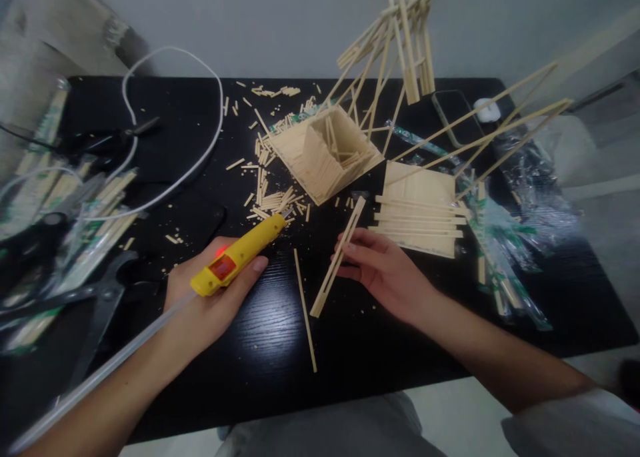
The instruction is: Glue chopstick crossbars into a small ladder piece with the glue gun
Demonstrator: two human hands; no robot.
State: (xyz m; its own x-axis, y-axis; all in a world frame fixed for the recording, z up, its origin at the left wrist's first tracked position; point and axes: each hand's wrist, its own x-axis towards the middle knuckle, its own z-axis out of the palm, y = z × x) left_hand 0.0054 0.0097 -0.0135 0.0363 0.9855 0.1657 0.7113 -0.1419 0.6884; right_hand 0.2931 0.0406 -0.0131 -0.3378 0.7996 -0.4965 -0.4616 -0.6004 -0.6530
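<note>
In my left hand is a yellow hot glue gun with a lit red switch; a clear glue stick runs out of its back along my forearm. Its nozzle points toward the loose stick pieces. My right hand pinches a narrow frame of wooden sticks, joined at both ends with a slit between them. One single wooden stick lies on the black table between my hands. Just beyond my right hand, several sticks rest across a flat wooden panel.
A wooden stick structure with tall struts stands at the back. Short cut pieces lie scattered left of it. Pliers, packaged chopsticks and a white cable occupy the left. Plastic wrappers and a phone are right.
</note>
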